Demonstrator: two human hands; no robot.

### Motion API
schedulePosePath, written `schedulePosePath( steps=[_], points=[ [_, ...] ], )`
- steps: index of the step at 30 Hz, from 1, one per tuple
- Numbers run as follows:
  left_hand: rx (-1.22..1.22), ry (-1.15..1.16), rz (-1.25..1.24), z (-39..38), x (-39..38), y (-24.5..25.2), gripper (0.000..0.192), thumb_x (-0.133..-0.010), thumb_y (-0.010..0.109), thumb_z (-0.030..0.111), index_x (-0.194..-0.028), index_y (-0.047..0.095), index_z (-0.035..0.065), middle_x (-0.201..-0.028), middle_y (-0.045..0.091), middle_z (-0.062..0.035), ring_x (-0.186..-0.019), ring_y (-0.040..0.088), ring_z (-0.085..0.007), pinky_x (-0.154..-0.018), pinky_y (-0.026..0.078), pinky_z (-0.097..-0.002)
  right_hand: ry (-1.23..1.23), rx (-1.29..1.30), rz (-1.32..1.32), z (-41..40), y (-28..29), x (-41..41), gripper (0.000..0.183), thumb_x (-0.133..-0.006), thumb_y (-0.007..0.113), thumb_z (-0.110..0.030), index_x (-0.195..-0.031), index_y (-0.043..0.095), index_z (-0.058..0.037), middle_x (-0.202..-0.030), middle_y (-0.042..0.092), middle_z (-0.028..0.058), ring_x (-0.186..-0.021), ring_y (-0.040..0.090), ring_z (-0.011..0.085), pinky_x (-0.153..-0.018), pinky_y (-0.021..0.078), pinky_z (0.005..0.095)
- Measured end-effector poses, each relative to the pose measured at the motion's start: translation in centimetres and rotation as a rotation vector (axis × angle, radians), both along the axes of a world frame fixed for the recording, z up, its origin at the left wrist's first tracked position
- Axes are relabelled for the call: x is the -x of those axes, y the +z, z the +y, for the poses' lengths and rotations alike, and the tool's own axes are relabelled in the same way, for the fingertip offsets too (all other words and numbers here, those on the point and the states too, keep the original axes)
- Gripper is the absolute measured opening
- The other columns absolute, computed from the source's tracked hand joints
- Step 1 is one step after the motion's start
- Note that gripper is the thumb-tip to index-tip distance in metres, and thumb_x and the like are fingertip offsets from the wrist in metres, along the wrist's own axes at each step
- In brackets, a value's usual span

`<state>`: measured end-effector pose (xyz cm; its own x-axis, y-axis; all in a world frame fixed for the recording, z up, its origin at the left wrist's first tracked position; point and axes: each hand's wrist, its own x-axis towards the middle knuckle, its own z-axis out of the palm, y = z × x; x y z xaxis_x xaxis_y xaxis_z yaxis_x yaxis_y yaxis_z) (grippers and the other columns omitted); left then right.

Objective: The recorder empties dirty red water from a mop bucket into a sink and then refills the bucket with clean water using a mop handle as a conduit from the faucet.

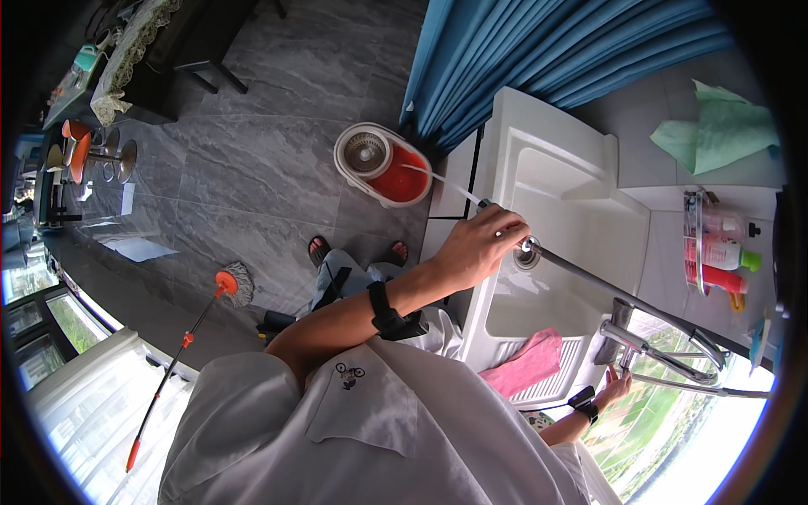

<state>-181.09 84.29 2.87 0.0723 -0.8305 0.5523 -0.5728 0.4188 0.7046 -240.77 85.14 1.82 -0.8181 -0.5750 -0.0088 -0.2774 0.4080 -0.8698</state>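
Observation:
My left hand [483, 246] grips the spray head [485, 204] of a pull-out kitchen tap and points it left over the sink's edge. A stream of water [447, 180] runs from it into the red basin of a spin-mop bucket [344, 165] on the floor. The grey hose [587, 271] stretches back across the white laundry sink [568, 252] to the chrome tap [656, 353]. At the tap's base is my right hand [615, 386], its fingers by the lever; whether they close on it is hard to see.
A pink cloth [530, 363] lies on the ribbed washboard. Bottles fill a wall rack [697, 243] beside a green cloth [726, 129]. Blue curtains [536, 57] hang near the bucket. On the left a mop [187, 339] leans, its head on the tiled floor [252, 170].

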Motion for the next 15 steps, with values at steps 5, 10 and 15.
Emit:
schedulePosePath(
  steps=[5,10,15],
  points=[
    [-0.002,-0.003,0.003,0.1,0.0,0.1,0.028,-0.077,0.071,0.002,-0.104,0.064,0.002,-0.103,0.063,-0.0057,-0.09,0.061,-0.0214,-0.071,0.057,-0.0313,0.014,-0.009,-0.035,0.2,0.0,0.6,0.042,-0.1,0.049,-0.022,-0.136,0.046,-0.0008,-0.123,0.059,0.0222,-0.084,0.071,0.0364,-0.07,0.062,0.0388],
    [-0.003,-0.004,0.003,0.1,0.0,0.0,0.029,-0.077,0.071,0.002,-0.105,0.064,0.0022,-0.104,0.064,-0.0054,-0.09,0.062,-0.0213,-0.071,0.057,-0.0314,0.003,-0.003,0.007,0.0,0.2,-0.6,0.038,-0.102,0.045,-0.022,-0.132,0.051,0.001,-0.116,0.061,0.026,-0.079,0.072,0.0341,-0.063,0.0635,0.0342],
    [0.003,-0.009,0.005,0.1,-0.1,0.1,0.029,-0.076,0.071,0.001,-0.105,0.064,0.0018,-0.103,0.064,-0.0053,-0.09,0.062,-0.0213,-0.072,0.057,-0.0313,0.0,-0.013,-0.023,0.0,0.0,0.4,0.038,-0.102,0.044,-0.022,-0.133,0.051,0.0009,-0.119,0.06,0.0258,-0.078,0.072,0.0338,-0.063,0.0636,0.0348]
  ],
)
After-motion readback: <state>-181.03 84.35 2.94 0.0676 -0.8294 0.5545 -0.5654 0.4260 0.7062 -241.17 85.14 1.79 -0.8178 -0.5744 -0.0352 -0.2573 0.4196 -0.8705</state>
